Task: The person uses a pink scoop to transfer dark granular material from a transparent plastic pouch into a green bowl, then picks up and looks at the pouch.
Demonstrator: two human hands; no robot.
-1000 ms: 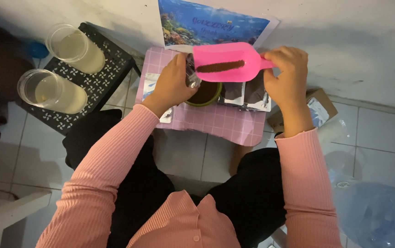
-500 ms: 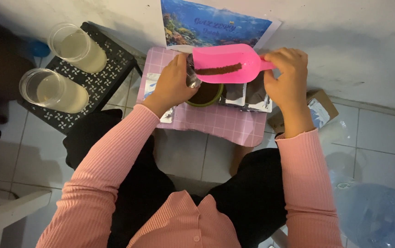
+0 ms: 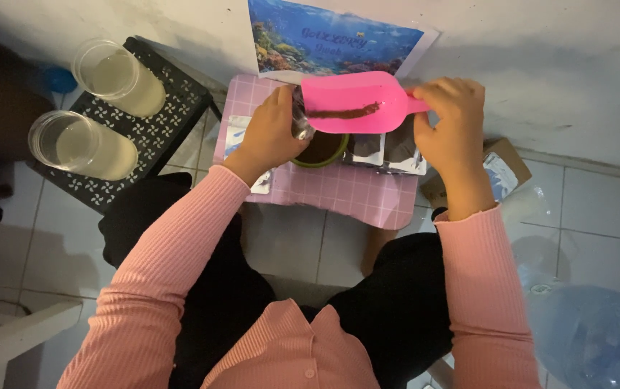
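The pink scoop, a line of brown powder along it, is held level over the green bowl on the pink counter. The right hand has its grip clenched round the handle. The left hand grasps a clear bag beside the bowl.

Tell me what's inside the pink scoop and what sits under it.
Inside the pink scoop, held by the right hand, lies a thin line of dark brown powder. Under it sits a green-rimmed container by the left hand; its far side is covered.
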